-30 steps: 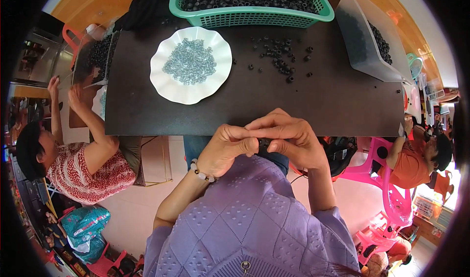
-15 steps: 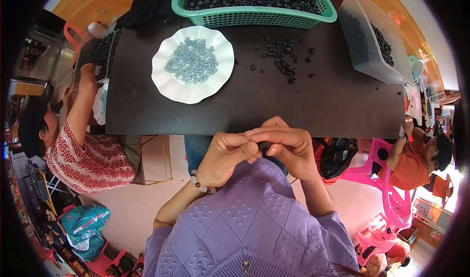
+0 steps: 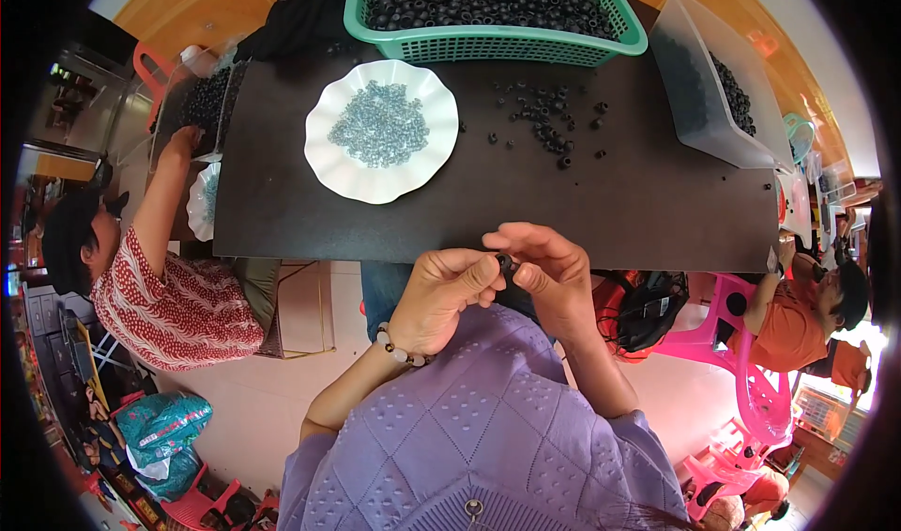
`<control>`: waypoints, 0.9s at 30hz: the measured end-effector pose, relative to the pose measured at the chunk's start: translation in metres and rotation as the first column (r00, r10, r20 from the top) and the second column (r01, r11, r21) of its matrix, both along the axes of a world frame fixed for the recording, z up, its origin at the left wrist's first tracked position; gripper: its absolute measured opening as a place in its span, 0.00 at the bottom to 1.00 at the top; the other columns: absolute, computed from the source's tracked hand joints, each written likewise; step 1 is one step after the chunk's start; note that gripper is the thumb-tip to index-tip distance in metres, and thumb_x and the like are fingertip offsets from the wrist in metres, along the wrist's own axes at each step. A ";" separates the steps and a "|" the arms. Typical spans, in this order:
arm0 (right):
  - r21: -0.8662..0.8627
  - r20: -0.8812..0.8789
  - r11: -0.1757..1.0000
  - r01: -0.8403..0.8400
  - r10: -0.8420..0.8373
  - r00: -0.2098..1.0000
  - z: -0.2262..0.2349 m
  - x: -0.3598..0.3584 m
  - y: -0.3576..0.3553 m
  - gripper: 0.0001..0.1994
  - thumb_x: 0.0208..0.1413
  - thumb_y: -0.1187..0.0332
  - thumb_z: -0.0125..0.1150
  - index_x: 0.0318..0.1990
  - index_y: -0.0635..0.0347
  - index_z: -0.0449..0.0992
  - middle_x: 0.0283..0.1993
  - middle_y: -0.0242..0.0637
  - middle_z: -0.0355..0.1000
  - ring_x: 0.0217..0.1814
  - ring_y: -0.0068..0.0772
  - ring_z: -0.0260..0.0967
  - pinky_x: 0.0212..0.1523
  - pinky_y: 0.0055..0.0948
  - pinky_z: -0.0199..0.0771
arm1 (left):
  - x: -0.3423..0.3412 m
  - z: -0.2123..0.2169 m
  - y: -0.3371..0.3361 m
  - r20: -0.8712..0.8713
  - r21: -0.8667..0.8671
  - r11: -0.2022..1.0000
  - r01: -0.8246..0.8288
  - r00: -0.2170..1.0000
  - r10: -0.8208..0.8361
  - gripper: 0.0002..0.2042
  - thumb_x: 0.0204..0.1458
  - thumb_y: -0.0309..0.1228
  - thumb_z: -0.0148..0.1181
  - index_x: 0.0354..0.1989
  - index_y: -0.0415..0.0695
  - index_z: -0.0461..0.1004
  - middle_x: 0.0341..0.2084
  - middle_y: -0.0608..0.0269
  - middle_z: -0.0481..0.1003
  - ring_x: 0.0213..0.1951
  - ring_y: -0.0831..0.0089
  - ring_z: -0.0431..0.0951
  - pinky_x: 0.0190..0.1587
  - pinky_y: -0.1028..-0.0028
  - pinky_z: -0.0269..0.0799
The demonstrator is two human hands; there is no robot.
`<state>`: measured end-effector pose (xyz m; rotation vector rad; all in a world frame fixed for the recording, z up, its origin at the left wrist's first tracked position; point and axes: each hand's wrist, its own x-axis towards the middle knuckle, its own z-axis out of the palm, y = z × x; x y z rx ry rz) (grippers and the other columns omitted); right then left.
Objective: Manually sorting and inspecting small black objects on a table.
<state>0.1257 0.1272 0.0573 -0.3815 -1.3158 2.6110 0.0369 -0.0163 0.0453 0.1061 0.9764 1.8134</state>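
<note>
Now both your hands pinch 1 small black part point(image 3: 507, 265) at the table's near edge.

Your left hand point(image 3: 443, 292) and right hand point(image 3: 554, 273) meet fingertip to fingertip, closed on the part between them, likely for control. At 12 o'clock sits the white plate point(image 3: 328, 165) of small metal pieces point(image 3: 380, 123); loose black beads point(image 3: 549, 123) lie at 1 o'clock, the green basket point(image 3: 488, 48) beyond, all within easy reach.

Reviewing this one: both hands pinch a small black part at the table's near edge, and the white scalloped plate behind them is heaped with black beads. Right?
Not quite. In the head view the white scalloped plate holds small silvery metal pieces, not black beads. The rest stands: the left hand and right hand pinch a small black part at the near edge of the dark table.
</note>
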 end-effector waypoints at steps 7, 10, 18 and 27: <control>0.795 -0.315 0.493 0.353 -0.160 0.935 -0.006 0.004 0.012 0.08 0.46 0.71 0.70 0.34 0.60 0.77 0.33 0.33 0.74 0.38 0.29 0.63 0.42 0.26 0.64 | 0.002 -0.001 0.000 0.013 0.002 1.000 -0.021 1.000 0.021 0.13 0.54 0.37 0.62 0.37 0.38 0.78 0.26 0.64 0.77 0.27 0.81 0.72 0.31 0.82 0.68; 0.846 -0.345 0.377 0.377 -0.151 0.926 -0.002 0.004 0.013 0.07 0.45 0.70 0.71 0.31 0.59 0.78 0.29 0.30 0.73 0.37 0.30 0.61 0.39 0.27 0.61 | 0.002 -0.001 0.001 0.006 0.011 1.000 -0.014 1.000 0.014 0.11 0.54 0.35 0.62 0.37 0.39 0.78 0.26 0.63 0.77 0.27 0.81 0.73 0.31 0.82 0.69; 0.848 -0.285 0.421 0.323 -0.152 0.946 0.000 0.007 0.014 0.09 0.43 0.67 0.73 0.29 0.58 0.77 0.28 0.28 0.72 0.36 0.29 0.60 0.39 0.26 0.60 | 0.001 0.001 0.001 -0.066 0.016 1.000 0.004 0.998 -0.003 0.10 0.54 0.33 0.62 0.38 0.39 0.79 0.26 0.62 0.78 0.27 0.80 0.74 0.31 0.82 0.70; 0.819 -0.217 0.529 0.223 -0.076 0.973 0.006 0.006 0.017 0.11 0.42 0.65 0.73 0.32 0.59 0.79 0.29 0.29 0.73 0.38 0.29 0.61 0.41 0.27 0.61 | -0.007 0.002 -0.002 -0.148 -0.031 0.996 0.078 0.986 -0.082 0.11 0.52 0.34 0.63 0.37 0.38 0.79 0.25 0.61 0.78 0.26 0.79 0.73 0.30 0.80 0.69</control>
